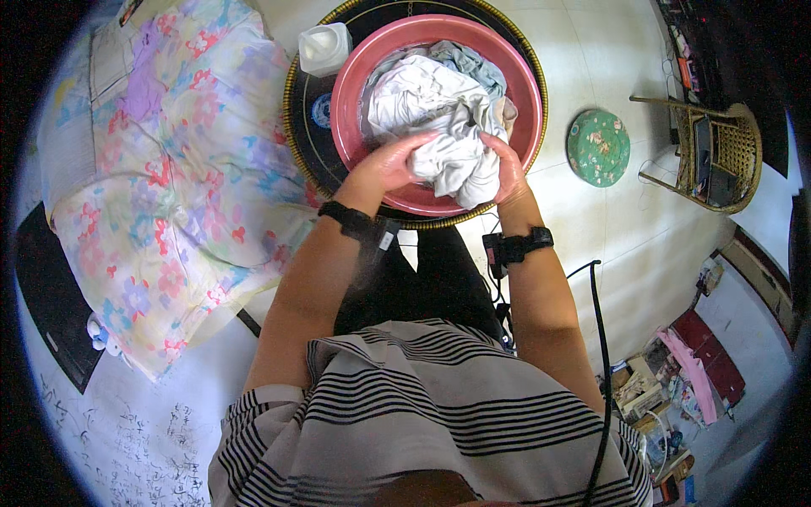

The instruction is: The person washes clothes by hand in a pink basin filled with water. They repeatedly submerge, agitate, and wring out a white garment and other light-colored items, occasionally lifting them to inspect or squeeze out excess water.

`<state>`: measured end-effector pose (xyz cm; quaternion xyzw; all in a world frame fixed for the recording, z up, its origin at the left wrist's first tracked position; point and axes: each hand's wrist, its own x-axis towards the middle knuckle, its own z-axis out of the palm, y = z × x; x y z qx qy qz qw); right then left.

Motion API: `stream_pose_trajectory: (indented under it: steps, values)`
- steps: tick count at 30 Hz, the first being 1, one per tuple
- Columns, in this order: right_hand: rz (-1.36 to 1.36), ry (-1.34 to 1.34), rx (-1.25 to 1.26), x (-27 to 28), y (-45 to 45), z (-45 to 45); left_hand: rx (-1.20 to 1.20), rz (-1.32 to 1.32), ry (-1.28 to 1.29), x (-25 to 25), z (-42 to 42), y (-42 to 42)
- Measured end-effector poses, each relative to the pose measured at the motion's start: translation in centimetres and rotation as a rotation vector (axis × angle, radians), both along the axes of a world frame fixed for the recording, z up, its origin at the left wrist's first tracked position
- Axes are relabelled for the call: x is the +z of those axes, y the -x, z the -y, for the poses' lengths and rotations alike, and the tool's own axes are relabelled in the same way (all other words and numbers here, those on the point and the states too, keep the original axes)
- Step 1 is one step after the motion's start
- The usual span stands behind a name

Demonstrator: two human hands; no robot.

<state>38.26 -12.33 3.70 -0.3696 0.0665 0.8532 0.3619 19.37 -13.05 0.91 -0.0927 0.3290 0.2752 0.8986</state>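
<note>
A pink plastic basin (534, 120) rests on a round black table with a woven golden rim (298, 155). Wet white cloth (443, 155) is bunched up at the basin's near side, held between both hands. My left hand (396, 161) grips it from the left, fingers curled over the top. On the right side my right hand (507, 166) clasps the same cloth, thumb on top; its other fingers are partly hidden. More white fabric (418, 89) lies behind in the basin, with grey-green cloth (469, 63) at the far side and a beige piece at the right.
A translucent plastic container (324, 49) and a blue-and-white round item (322, 111) stand on the table left of the basin. A bed with a floral cover (190, 158) is at the left. A green round stool (599, 147) and a wicker chair (735, 158) stand at the right.
</note>
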Motion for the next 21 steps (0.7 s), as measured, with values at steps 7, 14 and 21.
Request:
stream_pose_trajectory:
  steps: [7,14,21]
  values:
    - [0.020,0.051,0.056,-1.5,2.6,-1.8,-0.287,-1.208,-1.016,3.0,-0.2,-1.1]
    - [0.368,-0.081,0.136,-3.6,8.2,0.1,-0.353,-1.707,-0.645,3.3,-3.7,-2.5]
    - [-0.129,-0.097,0.150,-8.6,4.3,-1.3,-0.438,-1.570,-0.756,4.4,-0.5,-5.1]
